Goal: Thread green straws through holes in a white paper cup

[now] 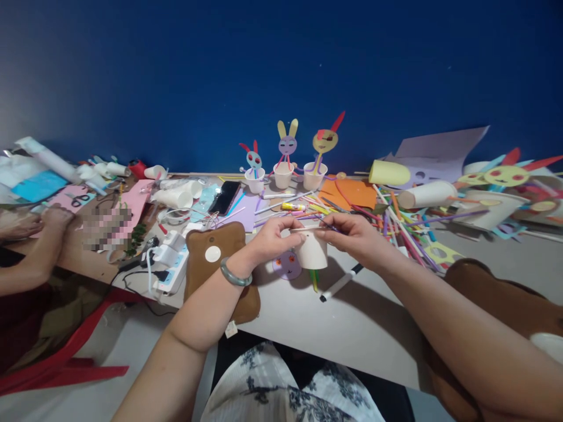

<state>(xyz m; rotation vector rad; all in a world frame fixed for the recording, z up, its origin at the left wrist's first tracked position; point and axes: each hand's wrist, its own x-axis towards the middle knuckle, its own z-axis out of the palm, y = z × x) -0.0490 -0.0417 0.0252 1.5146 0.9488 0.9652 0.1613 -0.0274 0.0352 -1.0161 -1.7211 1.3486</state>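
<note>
A white paper cup (312, 252) is held up over the table between both of my hands. My left hand (278, 239) pinches its upper rim from the left. Thumb and fingers of my right hand (352, 237) grip the same rim on the right, with a thin dark piece showing by the fingertips that I cannot make out. Green strips (314, 280) show just below the cup. Left of it is a round purple paper face (287, 266) with orange eyes, partly hidden. A black-and-white marker (341, 283) rests on the table to the right.
Three cups bear paper characters, including a purple rabbit face (288, 145), at the back. Coloured sticks (396, 225), orange paper (347, 193) and a yellow glue stick (292, 207) lie around. A power strip (173, 269), phone (224, 197) and brown pad (197, 252) are left. Another person's hands (57, 218) rest far left.
</note>
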